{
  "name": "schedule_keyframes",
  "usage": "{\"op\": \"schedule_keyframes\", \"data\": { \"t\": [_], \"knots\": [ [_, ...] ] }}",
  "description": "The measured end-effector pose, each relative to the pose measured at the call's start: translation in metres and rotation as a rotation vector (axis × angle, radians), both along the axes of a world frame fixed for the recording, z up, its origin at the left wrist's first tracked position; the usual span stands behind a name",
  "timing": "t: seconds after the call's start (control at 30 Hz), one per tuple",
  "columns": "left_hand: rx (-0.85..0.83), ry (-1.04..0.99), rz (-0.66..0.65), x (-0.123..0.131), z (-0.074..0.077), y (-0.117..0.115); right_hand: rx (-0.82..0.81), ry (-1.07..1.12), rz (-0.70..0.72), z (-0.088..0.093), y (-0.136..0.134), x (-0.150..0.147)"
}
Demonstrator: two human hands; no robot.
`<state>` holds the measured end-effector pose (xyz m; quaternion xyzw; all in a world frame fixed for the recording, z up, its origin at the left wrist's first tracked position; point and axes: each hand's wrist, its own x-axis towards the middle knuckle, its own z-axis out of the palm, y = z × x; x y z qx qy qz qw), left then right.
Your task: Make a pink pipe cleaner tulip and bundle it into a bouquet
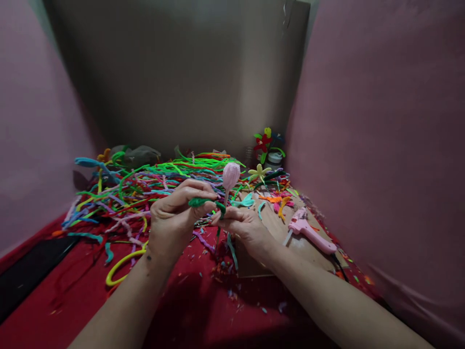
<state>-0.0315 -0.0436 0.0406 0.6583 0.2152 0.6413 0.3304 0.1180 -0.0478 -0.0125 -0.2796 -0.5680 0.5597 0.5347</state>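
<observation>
A pale pink pipe-cleaner flower bud (231,175) stands upright on its stem between my hands. My right hand (247,228) is closed, its thumb and fingers pinching the stem below the bud. In my left hand (179,208), thumb and fingertips are pressed together on a dark green pipe cleaner (199,201). That green piece bends round the stem just above my right fingertips. Part of the stem shows beneath my right hand, pointing down.
Many coloured pipe cleaners (185,167) are heaped at the back. On the right, a pink glue gun (312,235) lies on a cardboard sheet (254,269). Yellow-handled scissors (118,276), partly hidden, are by my left forearm. Finished flowers (263,143) stand behind; scraps litter the red cloth (189,310).
</observation>
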Motion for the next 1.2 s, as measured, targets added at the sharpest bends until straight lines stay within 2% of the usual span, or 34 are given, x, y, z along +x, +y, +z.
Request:
{"op": "schedule_keyframes", "data": {
  "t": [0.17, 0.37, 0.5, 0.8, 0.93, 1.03, 1.2],
  "knots": [
    [0.015, 0.002, 0.032, 0.0, 0.003, -0.002, 0.023, -0.027, -0.005, -0.001, 0.001, 0.001],
    [0.003, 0.015, 0.227, 0.003, 0.001, -0.004, 0.019, -0.044, -0.014, -0.001, 0.0, 0.001],
    [0.043, 0.013, 0.227, 0.005, 0.0, -0.005, 0.05, -0.058, -0.03, -0.001, -0.001, 0.001],
    [0.323, 0.154, 0.423, 0.005, 0.0, -0.009, 0.02, -0.038, -0.013, 0.001, -0.003, -0.002],
    [0.397, 0.241, 0.434, 0.002, -0.002, -0.006, -0.039, -0.016, -0.002, 0.001, -0.004, -0.003],
    [0.318, 0.309, 0.353, 0.002, -0.002, -0.002, -0.069, 0.036, 0.008, 0.001, -0.002, -0.001],
    [-0.03, 0.263, 0.213, 0.009, -0.01, 0.012, -0.174, 0.159, -0.142, -0.002, 0.004, 0.006]
  ]
}}
